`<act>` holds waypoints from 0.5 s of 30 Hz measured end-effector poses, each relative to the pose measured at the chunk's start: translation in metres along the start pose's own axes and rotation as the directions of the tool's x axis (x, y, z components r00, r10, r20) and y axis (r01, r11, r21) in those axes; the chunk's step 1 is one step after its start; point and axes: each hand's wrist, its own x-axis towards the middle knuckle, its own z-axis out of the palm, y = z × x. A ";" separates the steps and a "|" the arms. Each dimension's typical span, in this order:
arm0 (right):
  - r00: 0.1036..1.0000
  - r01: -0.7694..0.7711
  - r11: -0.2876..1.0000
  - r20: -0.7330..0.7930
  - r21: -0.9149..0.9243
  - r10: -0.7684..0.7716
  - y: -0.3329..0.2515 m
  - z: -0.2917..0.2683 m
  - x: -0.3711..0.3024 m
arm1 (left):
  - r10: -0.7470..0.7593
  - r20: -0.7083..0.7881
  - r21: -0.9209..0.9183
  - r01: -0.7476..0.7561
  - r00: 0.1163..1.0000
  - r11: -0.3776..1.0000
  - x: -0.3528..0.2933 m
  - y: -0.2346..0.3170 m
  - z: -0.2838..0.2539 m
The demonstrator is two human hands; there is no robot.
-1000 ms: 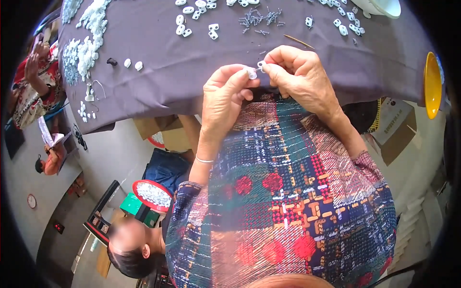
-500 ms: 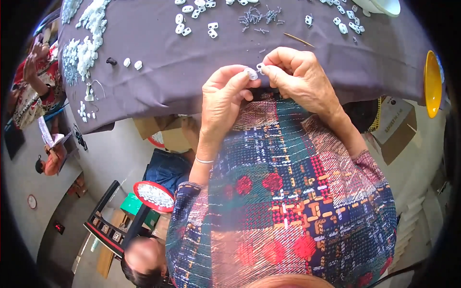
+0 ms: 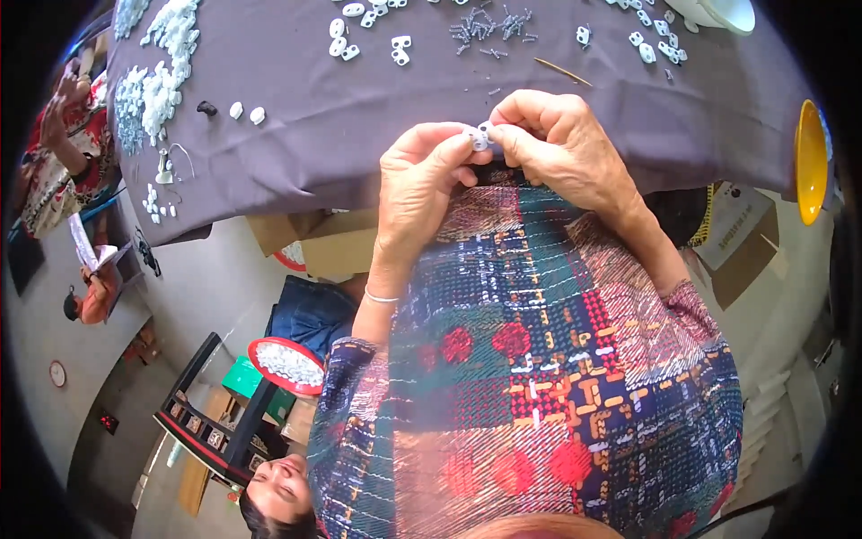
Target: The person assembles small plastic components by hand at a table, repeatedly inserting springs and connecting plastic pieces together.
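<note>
Both my hands are pinched shut close together, just past the near edge of the cloth-covered table. Between the thumb and fingers of my left hand (image 3: pixel 417 184) is a small white plastic cord-lock part (image 3: pixel 479 140) with holes. My right hand (image 3: pixel 567 148) grips a second white piece (image 3: pixel 487 127), which meets the first one; fingertips hide most of both. Beyond my hands lie a pile of small grey springs (image 3: pixel 476 29), a thin brown stick (image 3: pixel 563 72) and several white two-hole pieces (image 3: pixel 400 50).
Heaps of white parts (image 3: pixel 171 54) cover the table's far left, near a small black piece (image 3: pixel 206 109). A white bowl (image 3: pixel 736 16) stands far right, a yellow dish (image 3: pixel 811 162) at the right edge. A person holds a red-rimmed tray (image 3: pixel 285 366) at lower left; cardboard boxes (image 3: pixel 337 242) sit below the table.
The white piece in my right hand has come against the one in my left; a small gap showed between them before. The nearby person's face has turned and their arm has left the box.
</note>
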 end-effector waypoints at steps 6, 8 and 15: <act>1.000 -0.014 1.000 0.016 0.009 0.014 0.000 0.001 0.000 | -0.014 -0.002 -0.001 0.014 1.000 1.000 0.000 -0.001 0.001; 1.000 -0.016 1.000 0.012 -0.002 0.016 0.001 0.001 0.001 | -0.006 -0.012 -0.002 0.006 1.000 1.000 -0.001 -0.002 0.000; 0.998 -0.060 0.998 0.032 0.007 0.060 -0.008 0.000 0.001 | 0.050 -0.053 0.061 -0.047 0.997 0.997 -0.003 -0.005 0.004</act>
